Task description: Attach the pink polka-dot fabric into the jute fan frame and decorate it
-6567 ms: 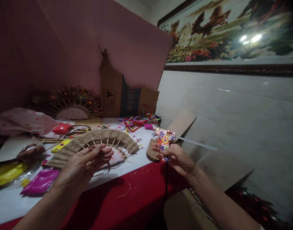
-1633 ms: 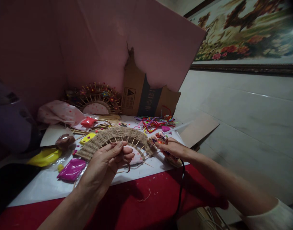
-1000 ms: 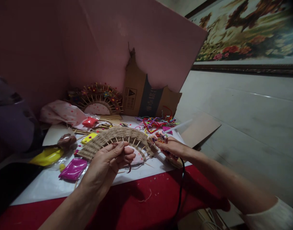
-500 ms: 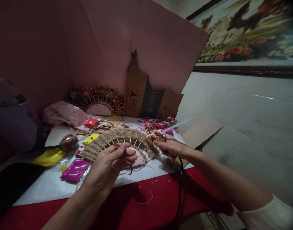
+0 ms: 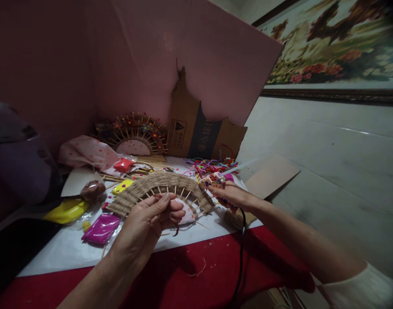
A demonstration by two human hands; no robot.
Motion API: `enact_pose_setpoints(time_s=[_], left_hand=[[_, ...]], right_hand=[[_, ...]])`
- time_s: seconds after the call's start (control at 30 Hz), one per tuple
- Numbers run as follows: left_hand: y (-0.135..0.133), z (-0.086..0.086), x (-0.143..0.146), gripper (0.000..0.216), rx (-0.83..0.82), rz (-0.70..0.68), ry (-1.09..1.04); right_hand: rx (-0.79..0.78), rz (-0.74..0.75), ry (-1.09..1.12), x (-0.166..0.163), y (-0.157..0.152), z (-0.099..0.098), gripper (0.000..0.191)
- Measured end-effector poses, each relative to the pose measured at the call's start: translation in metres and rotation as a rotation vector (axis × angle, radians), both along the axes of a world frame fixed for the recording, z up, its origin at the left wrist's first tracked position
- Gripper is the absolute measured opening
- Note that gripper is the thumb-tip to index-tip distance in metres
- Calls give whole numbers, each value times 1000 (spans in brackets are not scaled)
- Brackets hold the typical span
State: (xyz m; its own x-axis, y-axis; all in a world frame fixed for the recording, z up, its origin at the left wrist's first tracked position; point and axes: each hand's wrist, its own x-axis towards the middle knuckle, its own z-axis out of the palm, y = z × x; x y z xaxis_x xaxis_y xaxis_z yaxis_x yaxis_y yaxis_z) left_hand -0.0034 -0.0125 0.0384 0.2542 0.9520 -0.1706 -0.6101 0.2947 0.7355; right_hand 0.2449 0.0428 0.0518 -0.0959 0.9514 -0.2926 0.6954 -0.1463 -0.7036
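A half-round fan of toothpick spokes wound with jute twine (image 5: 151,185) lies on white paper. My left hand (image 5: 151,218) hovers over its front, fingers pinched on a short dark strand that hangs below the fingertips. At the fan's right end, my right hand (image 5: 231,195) is closed around a flower-patterned glue gun (image 5: 212,181). The gun's nozzle points at the twine rim. A clear glue stick (image 5: 240,166) juts from its back, and its black cord (image 5: 240,253) drops over the table edge.
Bags of coloured clay, yellow (image 5: 66,211), magenta (image 5: 101,228), brown (image 5: 92,189) and red (image 5: 123,165), lie left of the fan. A second, decorated fan (image 5: 135,133) leans at the back by a torn cardboard box (image 5: 199,133). Coloured pipe cleaners (image 5: 209,165) are heaped behind the gun. A red cloth (image 5: 183,274) covers the table front.
My right hand has brought the glue gun from off the table's right side to the fan's right end, then nudged it slightly up. My left hand keeps its pinch over the fan.
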Motion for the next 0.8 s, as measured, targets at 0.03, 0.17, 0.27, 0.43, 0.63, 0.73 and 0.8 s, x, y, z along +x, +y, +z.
enact_pose_setpoints(time_s=[0.03, 0.17, 0.27, 0.43, 0.63, 0.73, 0.8], left_hand=[[0, 0, 0, 7, 0, -2, -4], [0, -2, 0, 7, -2, -4, 4], [0, -1, 0, 8, 2, -2, 12], [0, 0, 0, 8, 5, -14, -8], [0, -1, 0, 7, 7, -13, -12], [-1, 0, 0, 6, 10, -10, -15], [-1, -1, -1, 6, 8, -13, -18]], right_hand=[[1, -4, -5, 1, 1, -1, 59], [7, -15, -16, 1, 1, -2, 59], [9, -10, -16, -1, 2, 0, 58], [29, 8, -22, -3, 4, 2, 59], [38, 25, -27, -6, 8, 2, 59], [35, 16, -34, -8, 8, 3, 59], [34, 14, -36, -9, 9, 3, 59]])
